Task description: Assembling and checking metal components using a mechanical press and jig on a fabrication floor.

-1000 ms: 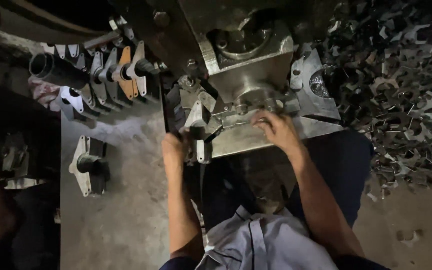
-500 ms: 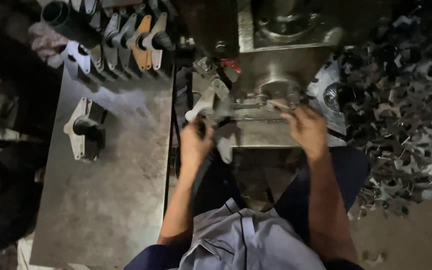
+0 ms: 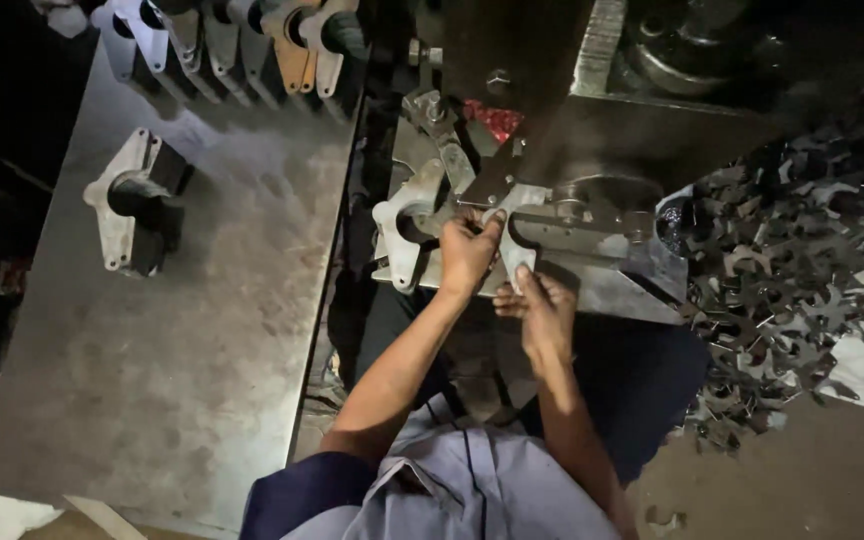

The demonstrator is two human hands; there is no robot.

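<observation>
Fingers (image 3: pixel 487 228) of your left hand (image 3: pixel 467 255) are clamped on the upper part of a flat metal blank (image 3: pixel 514 235), pressing it against the press bed (image 3: pixel 602 285) just under the dark machine head (image 3: pixel 652 110). Your right hand (image 3: pixel 542 310) sits just below, its fingers closed on the lower leg of the same blank. The blank lies at the front of the bed, beside the round die opening (image 3: pixel 592 195) and touching the bracket-shaped casting (image 3: pixel 402 235) on its left.

Judgement: seating looks to be the step in hand. Keep the blank flat, with both hands on its edges, and keep your fingertips outside the die opening. Your left fingertips are very near the tooling, which is the main hazard noted.

Surroundings: the grey tabletop (image 3: pixel 182 360) to your left carries one finished flanged part (image 3: pixel 132 210) standing apart, and a row of similar parts (image 3: pixel 242 40) runs along its far edge. A heap of punched scrap (image 3: pixel 792 270) lies on the floor to your right, close to the bed; its sharp edges call for care in any reach that way.
</observation>
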